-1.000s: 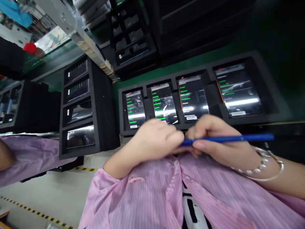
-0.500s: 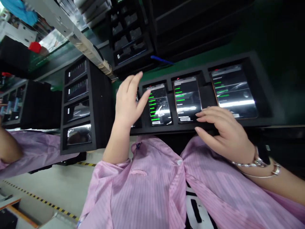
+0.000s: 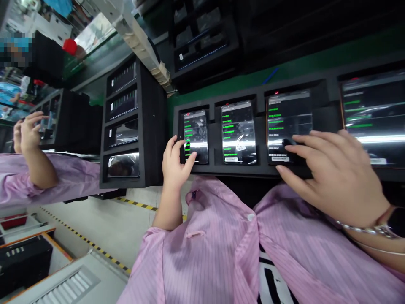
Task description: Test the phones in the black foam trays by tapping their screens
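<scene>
Several smartphones with dark screens and green text lie in the slots of a black foam tray (image 3: 213,131) in front of me. My left hand (image 3: 176,165) is at the leftmost phone (image 3: 198,133), fingers apart, thumb over its lower edge. Beside it lies a second phone (image 3: 238,134), with no hand on it. My right hand (image 3: 335,173) is spread over the lower right of the third phone (image 3: 284,122), its fingertips at the screen; I cannot tell whether they touch. The fourth phone (image 3: 376,114) is partly covered by that hand.
A black foam stack (image 3: 152,139) holding more phones stands at the left. Behind are another black tray (image 3: 202,57), a blue pen-like stick (image 3: 270,76) and a taped post (image 3: 142,42). A co-worker's hands (image 3: 30,133) work at the far left.
The view has shifted, so the tray looks nearer. My left hand has lowered and uncovered the leftmost phone. My right hand stays by the third phone. The co-worker's hands have come into view.
</scene>
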### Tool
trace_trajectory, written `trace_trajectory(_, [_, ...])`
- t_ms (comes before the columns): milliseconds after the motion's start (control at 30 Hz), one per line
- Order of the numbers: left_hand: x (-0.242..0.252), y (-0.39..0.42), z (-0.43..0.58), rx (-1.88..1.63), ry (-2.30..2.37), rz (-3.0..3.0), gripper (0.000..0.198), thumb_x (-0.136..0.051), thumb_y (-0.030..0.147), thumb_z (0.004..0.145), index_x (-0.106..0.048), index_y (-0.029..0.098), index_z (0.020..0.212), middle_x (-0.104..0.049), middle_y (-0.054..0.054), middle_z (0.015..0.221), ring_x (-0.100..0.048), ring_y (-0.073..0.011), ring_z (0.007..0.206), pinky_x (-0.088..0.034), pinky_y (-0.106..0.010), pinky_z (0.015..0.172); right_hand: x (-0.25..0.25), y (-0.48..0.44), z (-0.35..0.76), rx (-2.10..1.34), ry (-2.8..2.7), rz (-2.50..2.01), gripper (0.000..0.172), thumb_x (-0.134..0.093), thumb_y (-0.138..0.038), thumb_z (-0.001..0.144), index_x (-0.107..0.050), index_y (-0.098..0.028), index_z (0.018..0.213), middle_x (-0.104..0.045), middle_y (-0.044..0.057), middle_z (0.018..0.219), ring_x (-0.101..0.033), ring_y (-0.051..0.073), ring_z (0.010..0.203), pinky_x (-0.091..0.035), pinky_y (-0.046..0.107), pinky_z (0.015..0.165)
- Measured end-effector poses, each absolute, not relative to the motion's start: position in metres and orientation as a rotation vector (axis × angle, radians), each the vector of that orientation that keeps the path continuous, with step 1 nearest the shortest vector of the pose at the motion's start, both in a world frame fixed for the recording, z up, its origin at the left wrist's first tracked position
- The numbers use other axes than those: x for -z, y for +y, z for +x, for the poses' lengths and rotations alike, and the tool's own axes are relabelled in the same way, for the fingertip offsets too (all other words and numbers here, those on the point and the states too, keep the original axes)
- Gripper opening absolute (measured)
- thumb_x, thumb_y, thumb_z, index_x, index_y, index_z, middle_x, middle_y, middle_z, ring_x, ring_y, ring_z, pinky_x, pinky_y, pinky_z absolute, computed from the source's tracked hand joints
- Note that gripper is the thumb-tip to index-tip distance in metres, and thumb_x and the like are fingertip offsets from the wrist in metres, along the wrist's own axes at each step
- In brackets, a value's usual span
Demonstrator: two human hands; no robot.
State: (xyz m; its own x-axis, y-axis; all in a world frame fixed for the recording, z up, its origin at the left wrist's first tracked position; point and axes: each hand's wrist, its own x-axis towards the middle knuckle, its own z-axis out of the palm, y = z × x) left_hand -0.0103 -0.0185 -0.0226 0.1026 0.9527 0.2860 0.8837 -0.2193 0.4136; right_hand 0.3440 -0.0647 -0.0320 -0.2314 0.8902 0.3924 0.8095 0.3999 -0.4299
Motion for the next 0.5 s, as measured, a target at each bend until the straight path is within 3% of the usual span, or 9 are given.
trace_trajectory(200, [0.017,-0.012,-0.013,-0.694,1.848,2.249,0.058,-0.063,0.059,0.097,-0.057,0.023,0.142,-0.053,-0.018,0.154,-0.053,-0.0324,0.144,-0.047,-0.048,0.117,0.031,-0.062,0.34,0.0,-2.114,-1.453,0.056,-0.071,-0.041,0.092,-0.057,-0.022,0.142,-0.066,0.018,0.141,-0.058,0.045,0.136,-0.04,0.069,0.12])
trace_trajectory(367, [0.02,-0.006,-0.015,-0.77,1.797,2.267,0.071,-0.067,0.056,0.096,-0.043,0.023,0.154,-0.054,-0.018,0.151,-0.052,-0.0315,0.144,-0.047,-0.048,0.118,0.033,-0.059,0.338,0.026,-2.11,-1.532,0.063,-0.068,-0.045,0.095,-0.051,-0.02,0.15,-0.048,0.02,0.16,-0.048,0.043,0.147,-0.039,0.068,0.12])
trace_trajectory(500, [0.019,-0.005,-0.013,-0.752,1.822,2.276,0.068,-0.067,0.055,0.096,-0.046,0.024,0.152,-0.054,-0.018,0.152,-0.052,-0.0337,0.145,-0.047,-0.05,0.117,0.032,-0.058,0.337,0.024,-2.143,-1.548,0.063,-0.066,-0.045,0.096,-0.05,-0.02,0.151,-0.054,0.019,0.155,-0.049,0.041,0.146,-0.037,0.067,0.122])
